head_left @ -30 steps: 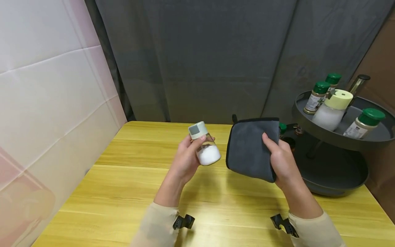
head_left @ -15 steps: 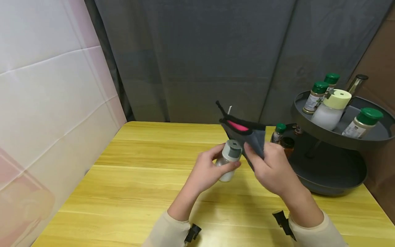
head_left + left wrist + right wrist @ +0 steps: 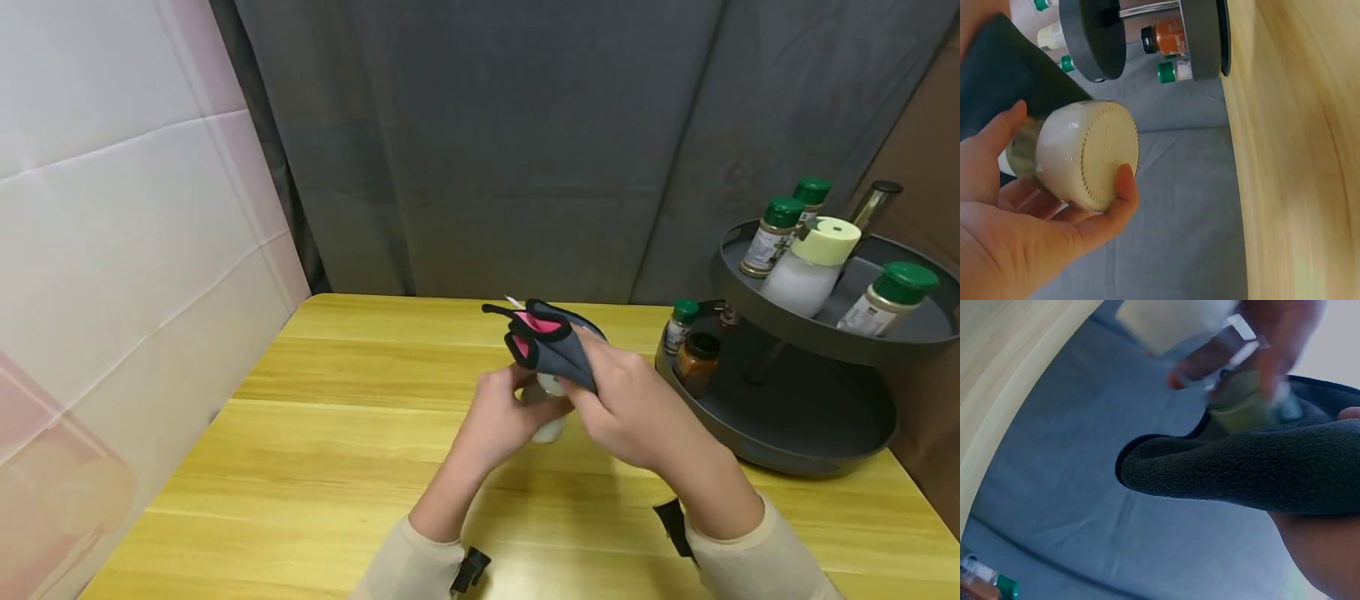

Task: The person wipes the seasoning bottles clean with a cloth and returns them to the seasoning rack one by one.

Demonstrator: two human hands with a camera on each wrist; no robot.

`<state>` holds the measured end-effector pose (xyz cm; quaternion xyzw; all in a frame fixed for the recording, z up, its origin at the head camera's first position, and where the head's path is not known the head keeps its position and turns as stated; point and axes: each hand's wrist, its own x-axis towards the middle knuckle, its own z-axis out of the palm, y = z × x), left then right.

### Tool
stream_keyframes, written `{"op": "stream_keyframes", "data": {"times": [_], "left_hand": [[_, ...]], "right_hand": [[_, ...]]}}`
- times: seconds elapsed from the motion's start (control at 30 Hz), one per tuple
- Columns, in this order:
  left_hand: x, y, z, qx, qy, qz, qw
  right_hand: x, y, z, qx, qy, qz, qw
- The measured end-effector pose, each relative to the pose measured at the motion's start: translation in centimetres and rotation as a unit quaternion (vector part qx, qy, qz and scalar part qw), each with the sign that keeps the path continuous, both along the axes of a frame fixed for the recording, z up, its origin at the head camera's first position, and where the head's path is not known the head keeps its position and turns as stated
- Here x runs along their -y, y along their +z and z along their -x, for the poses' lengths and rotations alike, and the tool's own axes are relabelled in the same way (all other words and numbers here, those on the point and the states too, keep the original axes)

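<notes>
My left hand (image 3: 498, 425) grips a clear shaker jar (image 3: 550, 429) of white granules above the table. In the left wrist view the jar (image 3: 1088, 156) is tilted, its round base towards the camera, with fingers curled round it. My right hand (image 3: 630, 408) holds a dark grey cloth (image 3: 562, 357) with black edging and a pink inner side. The cloth is bunched over the jar's pale cap, hiding most of it in the head view. In the right wrist view the cloth (image 3: 1247, 469) wraps about the cap end, which is blurred.
A dark two-tier rack (image 3: 795, 446) stands at the right of the wooden table (image 3: 300, 467). Its upper tier bears green-capped spice jars (image 3: 765, 242) and a yellow-capped shaker (image 3: 806, 271). Below sit a dark-lidded jar (image 3: 697, 360) and a green-capped one (image 3: 678, 325). A grey curtain (image 3: 487, 167) hangs behind.
The left hand has brought the jar rightwards to the cloth. The right hand has moved left, and the cloth has gone from spread flat to folded over the jar's cap.
</notes>
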<state>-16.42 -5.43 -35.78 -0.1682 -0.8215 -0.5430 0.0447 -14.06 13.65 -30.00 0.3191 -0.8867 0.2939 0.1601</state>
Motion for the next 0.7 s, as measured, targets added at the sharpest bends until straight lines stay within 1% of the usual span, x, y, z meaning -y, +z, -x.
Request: {"op": "stream_keyframes", "data": {"times": [0.1,0.2,0.3,0.37,0.43,0.5,0.6,0.67,0.7], "left_hand": [[-0.2,-0.2,-0.1,0.015,0.000,-0.006,0.9999],[-0.2,-0.4,0.0,0.020,0.020,-0.012,0.9995],[0.0,-0.4,0.2,0.013,0.036,-0.012,0.9992],[0.0,-0.3,0.3,0.005,0.042,-0.016,0.9990],[-0.1,-0.1,0.4,0.002,0.042,-0.022,0.9989],[-0.2,0.2,0.4,0.005,0.036,-0.029,0.9989],[-0.4,0.6,0.6,0.017,0.028,-0.038,0.9987],[-0.5,0.7,0.8,0.020,0.029,-0.042,0.9985],[-0.4,0.7,1.0,0.022,0.034,-0.042,0.9983]], "right_hand": [[0.0,-0.2,0.6,0.020,-0.008,-0.018,0.9996],[-0.2,0.0,0.2,0.041,-0.003,-0.036,0.9985],[-0.4,0.6,-0.4,0.039,0.007,-0.044,0.9982],[-0.4,1.1,-0.3,0.033,0.014,-0.039,0.9986],[-0.2,1.4,0.2,0.025,0.014,-0.035,0.9990],[0.0,1.6,1.0,0.032,0.007,-0.033,0.9989],[0.2,1.7,2.2,0.056,-0.009,-0.034,0.9978],[0.2,1.7,2.4,0.078,-0.012,-0.037,0.9962],[0.0,1.7,2.3,0.089,-0.009,-0.036,0.9954]]}}
